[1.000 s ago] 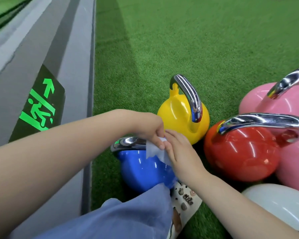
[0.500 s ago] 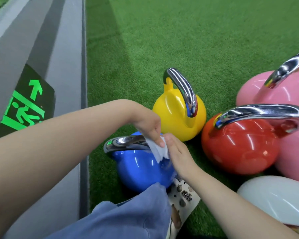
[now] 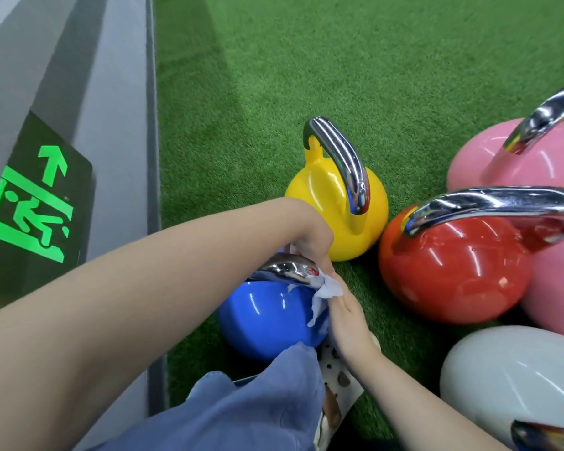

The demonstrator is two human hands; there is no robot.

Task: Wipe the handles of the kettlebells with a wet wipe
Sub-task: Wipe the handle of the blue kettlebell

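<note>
A blue kettlebell (image 3: 267, 317) with a chrome handle (image 3: 284, 270) stands on green turf close in front of me. My left hand (image 3: 313, 239) curls over the right end of that handle, pressing a white wet wipe (image 3: 329, 289) against the metal. My right hand (image 3: 349, 320) reaches in from below and pinches the wipe's loose lower end beside the blue body. The part of the handle under my left fingers is hidden.
A yellow kettlebell (image 3: 326, 203), a red one (image 3: 453, 271), a pink one (image 3: 508, 157) and a white one (image 3: 515, 375) crowd the right. A grey wall (image 3: 118, 125) with a green exit sign (image 3: 30, 209) runs along the left. My blue trouser leg (image 3: 258, 411) and shoe (image 3: 339, 392) are below.
My left hand has dropped from pinching the wipe above the blue kettlebell to curling over its handle end. The wipe now lies bunched against the handle, and my right hand has shifted lower.
</note>
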